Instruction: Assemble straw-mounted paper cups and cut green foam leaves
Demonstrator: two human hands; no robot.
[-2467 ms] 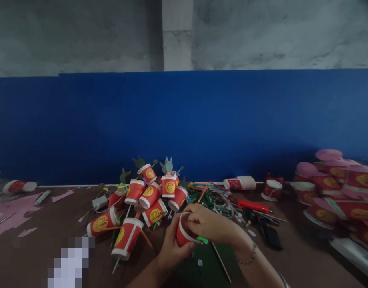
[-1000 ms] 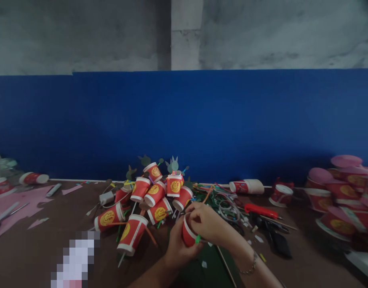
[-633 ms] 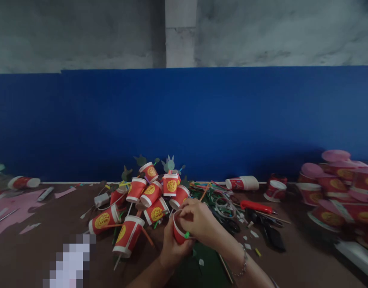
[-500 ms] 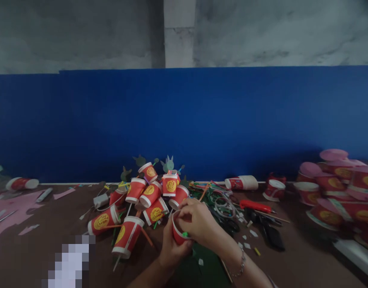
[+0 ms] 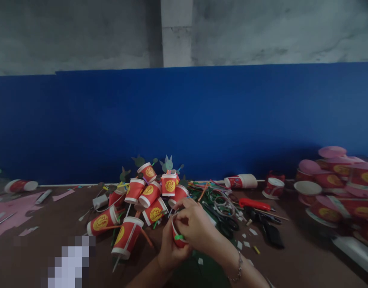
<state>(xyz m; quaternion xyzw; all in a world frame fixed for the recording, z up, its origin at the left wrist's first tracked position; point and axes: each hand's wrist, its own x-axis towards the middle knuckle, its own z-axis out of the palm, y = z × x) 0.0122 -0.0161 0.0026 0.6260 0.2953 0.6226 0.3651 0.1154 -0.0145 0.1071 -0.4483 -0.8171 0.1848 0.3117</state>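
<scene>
A red paper cup (image 5: 176,232) with a white rim is gripped in my left hand (image 5: 169,246), its mouth tipped toward me. Fingers of my right hand (image 5: 190,222) reach into the mouth, bent and pressed together; what they pinch inside is hidden. A bright green piece (image 5: 179,237) sticks out near the cup's rim, close to my right fingers. Just beyond my hands lies a pile of red paper cups (image 5: 150,194) with yellow round prints, some with sticks through them. Grey-green paper cutouts with ears (image 5: 168,163) stand at its back.
Right of my hands are scissors (image 5: 229,228), a red-handled tool (image 5: 254,205), a black tool (image 5: 272,234) and paper scraps (image 5: 246,244). More red cups with pink discs (image 5: 331,180) are stacked far right. Pink paper (image 5: 16,210) lies left. A blue panel (image 5: 184,120) stands behind.
The cup in my left hand has turned and its opening looks narrower. The green piece has shifted left and shows more. My right hand has moved slightly left and down over the cup.
</scene>
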